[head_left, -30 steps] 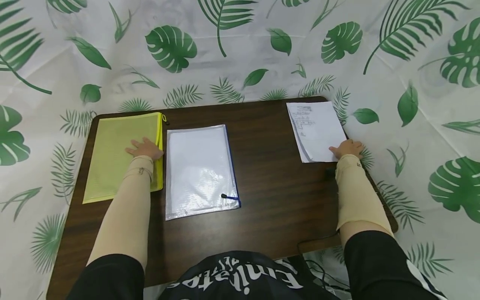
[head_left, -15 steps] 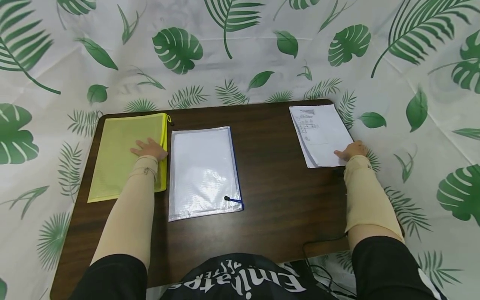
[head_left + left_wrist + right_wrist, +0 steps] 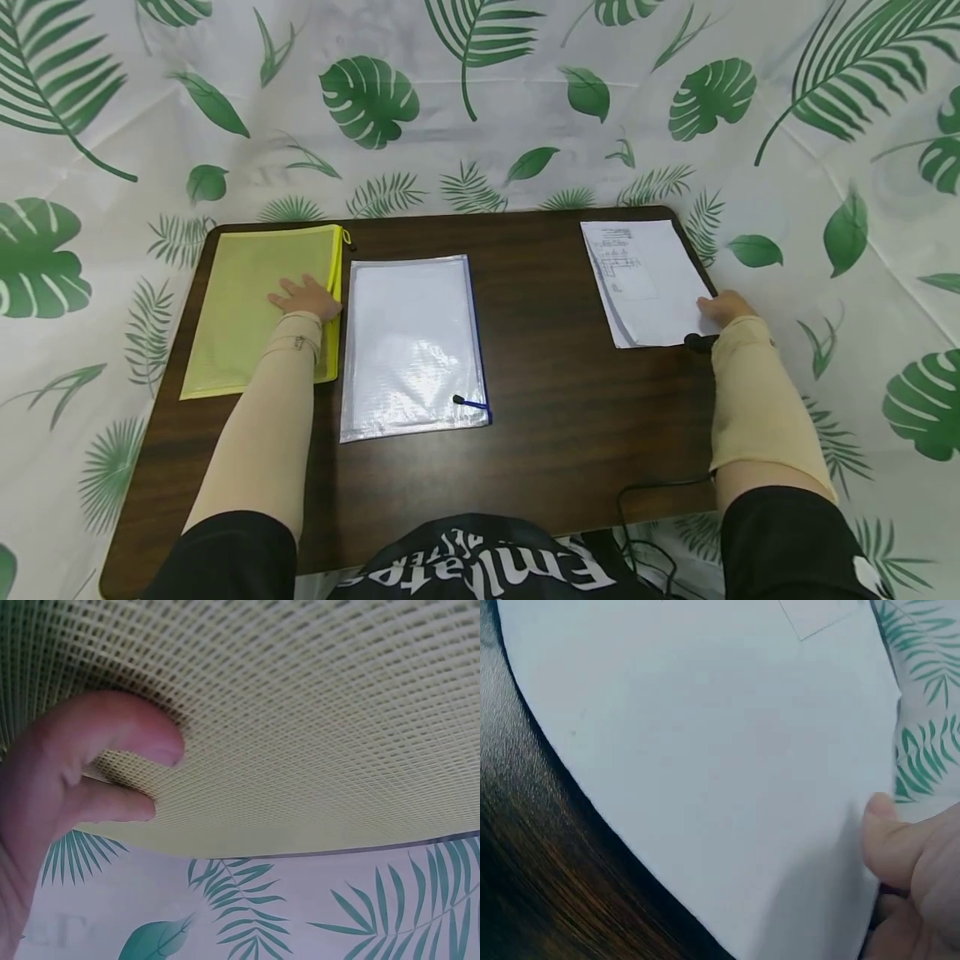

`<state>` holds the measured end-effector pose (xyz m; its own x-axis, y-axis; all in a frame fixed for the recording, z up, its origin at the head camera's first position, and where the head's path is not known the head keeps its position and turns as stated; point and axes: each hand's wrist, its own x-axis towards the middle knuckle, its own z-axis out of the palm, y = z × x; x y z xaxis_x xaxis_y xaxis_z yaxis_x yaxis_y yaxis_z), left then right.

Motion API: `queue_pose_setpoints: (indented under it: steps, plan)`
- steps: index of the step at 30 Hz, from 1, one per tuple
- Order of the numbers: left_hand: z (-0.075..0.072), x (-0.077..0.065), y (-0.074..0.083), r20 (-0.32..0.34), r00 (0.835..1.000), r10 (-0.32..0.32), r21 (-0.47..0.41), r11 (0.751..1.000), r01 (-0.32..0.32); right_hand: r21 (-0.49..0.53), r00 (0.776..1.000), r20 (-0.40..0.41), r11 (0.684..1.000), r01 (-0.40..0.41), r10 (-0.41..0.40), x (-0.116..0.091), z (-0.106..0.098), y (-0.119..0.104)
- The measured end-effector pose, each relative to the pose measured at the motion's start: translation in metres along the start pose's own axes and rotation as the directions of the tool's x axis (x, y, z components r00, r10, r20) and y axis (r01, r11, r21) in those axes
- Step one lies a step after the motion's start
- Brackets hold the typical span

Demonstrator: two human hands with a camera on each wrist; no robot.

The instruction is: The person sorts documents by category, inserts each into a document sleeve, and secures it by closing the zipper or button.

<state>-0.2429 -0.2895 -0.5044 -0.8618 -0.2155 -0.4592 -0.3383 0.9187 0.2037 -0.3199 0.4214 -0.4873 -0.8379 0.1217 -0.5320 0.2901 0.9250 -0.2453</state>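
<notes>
My left hand (image 3: 306,298) lies with spread fingers on a yellow mesh zip pouch (image 3: 232,325) at the table's left. In the left wrist view, its thumb and a finger (image 3: 112,802) show against the mesh (image 3: 315,735). At the far right, the right hand (image 3: 726,308) holds the near right corner of a small stack of white papers (image 3: 652,292). Its thumb (image 3: 885,832) presses on top of the sheet (image 3: 705,765) in the right wrist view, while the other fingers curl under the edge, partly hidden. Printed lines and a diagram mark the top sheet.
Between the hands lies a clear-white zip pouch (image 3: 408,342) with a blue zipper edge and dark pull. The brown table (image 3: 570,400) has rounded corners. A black cable (image 3: 660,485) runs by the right forearm, and a leaf-print sheet (image 3: 495,83) surrounds the table.
The papers have slid slightly towards me. My right hand has turned, from resting at their edge to gripping the corner. The left hand stays on the yellow pouch; the head view has shifted a little.
</notes>
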Motion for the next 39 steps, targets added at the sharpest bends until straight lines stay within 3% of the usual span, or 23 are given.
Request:
queue_pose_setpoints:
  steps: [5, 10, 14, 19, 24, 31, 35, 39]
  plan:
    - [0.007, 0.012, -0.005, 0.014, 1.000, -0.009, 0.001, 1.000, 0.009, 0.014, 0.976, -0.166, 0.989, 0.147, -0.143, 0.012, 0.012, 0.017]
    - [0.006, 0.010, -0.009, 0.016, 1.000, 0.001, 0.011, 1.000, -0.001, 0.060, 0.966, -0.221, 0.986, 0.153, -0.136, 0.034, 0.017, 0.029]
    - [-0.001, 0.000, -0.003, -0.001, 1.000, 0.009, 0.016, 1.000, -0.009, 0.157, 0.956, -0.265, 0.973, 0.168, -0.122, 0.026, 0.015, 0.023]
    - [-0.003, -0.002, 0.000, -0.008, 1.000, 0.013, 0.019, 1.000, -0.013, 0.300, 0.981, -0.191, 0.951, 0.081, -0.023, 0.016, 0.013, 0.017]
    - [-0.003, -0.002, 0.001, -0.008, 1.000, 0.015, 0.011, 1.000, -0.015, 0.356, 0.985, -0.163, 0.935, 0.007, 0.055, 0.016, 0.016, 0.016]
    - [0.003, 0.010, -0.003, 0.021, 1.000, 0.009, 0.014, 1.000, -0.010, 0.527, 0.990, -0.081, 0.848, -0.056, 0.115, 0.016, 0.024, 0.015]
    - [0.004, 0.011, -0.004, 0.027, 1.000, 0.011, 0.010, 1.000, -0.011, 0.550, 0.991, -0.067, 0.833, -0.064, 0.120, 0.018, 0.028, 0.018]
    - [0.001, 0.006, -0.004, 0.028, 1.000, 0.013, -0.004, 1.000, -0.013, 0.520, 0.995, -0.052, 0.853, -0.049, 0.089, 0.021, 0.034, 0.017]
